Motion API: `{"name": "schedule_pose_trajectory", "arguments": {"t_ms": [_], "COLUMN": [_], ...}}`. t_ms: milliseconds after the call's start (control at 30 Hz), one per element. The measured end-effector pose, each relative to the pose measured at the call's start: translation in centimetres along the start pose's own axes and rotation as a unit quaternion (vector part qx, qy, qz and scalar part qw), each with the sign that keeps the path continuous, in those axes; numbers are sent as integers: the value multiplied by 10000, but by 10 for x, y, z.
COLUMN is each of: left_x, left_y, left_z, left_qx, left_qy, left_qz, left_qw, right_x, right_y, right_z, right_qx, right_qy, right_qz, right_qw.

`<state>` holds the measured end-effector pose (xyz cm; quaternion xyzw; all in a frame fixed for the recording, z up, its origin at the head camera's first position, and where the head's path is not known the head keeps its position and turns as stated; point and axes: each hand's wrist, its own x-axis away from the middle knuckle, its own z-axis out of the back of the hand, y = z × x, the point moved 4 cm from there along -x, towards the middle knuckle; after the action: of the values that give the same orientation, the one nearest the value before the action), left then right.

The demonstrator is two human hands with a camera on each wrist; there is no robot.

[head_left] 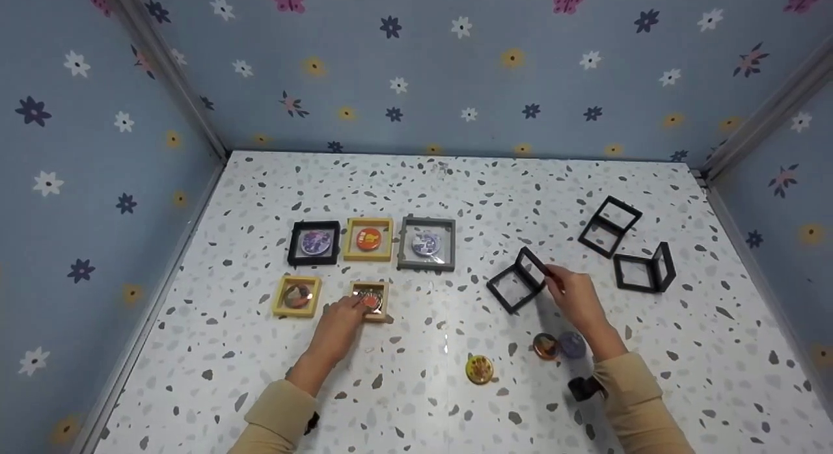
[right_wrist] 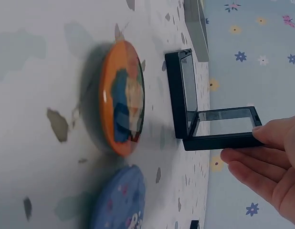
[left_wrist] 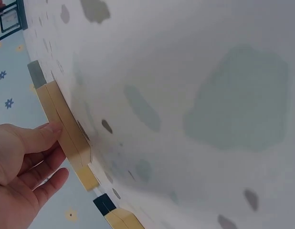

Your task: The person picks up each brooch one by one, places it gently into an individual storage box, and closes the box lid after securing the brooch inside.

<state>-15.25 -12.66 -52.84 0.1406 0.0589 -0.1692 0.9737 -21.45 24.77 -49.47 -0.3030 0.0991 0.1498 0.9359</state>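
My left hand [head_left: 340, 322] grips the near edge of a small tan display frame [head_left: 386, 302] with a round badge inside. In the left wrist view, the thumb [left_wrist: 47, 134] lies against the tan frame's side. With thumb and fingers, my right hand [head_left: 578, 299] pinches the raised lid of a black hinged display frame [head_left: 500, 296]. That frame stands opened in an L shape, its clear film showing in the right wrist view. Near the right forearm lie an orange-rimmed badge [right_wrist: 120, 98] and a blue-purple badge [right_wrist: 121, 200]; a yellow badge [head_left: 479, 369] lies farther left.
Behind the left hand are a black frame [head_left: 291, 244], a yellow frame [head_left: 368, 257] and a grey frame [head_left: 426, 267], each holding a badge. Another yellow frame [head_left: 296, 312] sits left. Two opened black frames [head_left: 604, 238] [head_left: 636, 288] stand at right. Flowered walls [head_left: 429, 70] enclose the speckled table [head_left: 442, 402].
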Motion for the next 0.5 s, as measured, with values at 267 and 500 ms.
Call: {"name": "schedule_pose_trajectory", "arguments": {"t_ms": [267,500], "left_x": [2,3], "left_y": [-14,-24], "left_z": [3,7], "left_qx": [-219,-138], "left_qy": [128,208], "left_qz": [-36,-18], "left_qw": [9997,9997], "right_x": [7,12], "right_y": [-7,-14], "right_z": [-3,-7], "right_qx": [-171,-314], "right_qy": [-16,-129], "right_qz": [23,-71], "right_qw": [9998,9994]}}
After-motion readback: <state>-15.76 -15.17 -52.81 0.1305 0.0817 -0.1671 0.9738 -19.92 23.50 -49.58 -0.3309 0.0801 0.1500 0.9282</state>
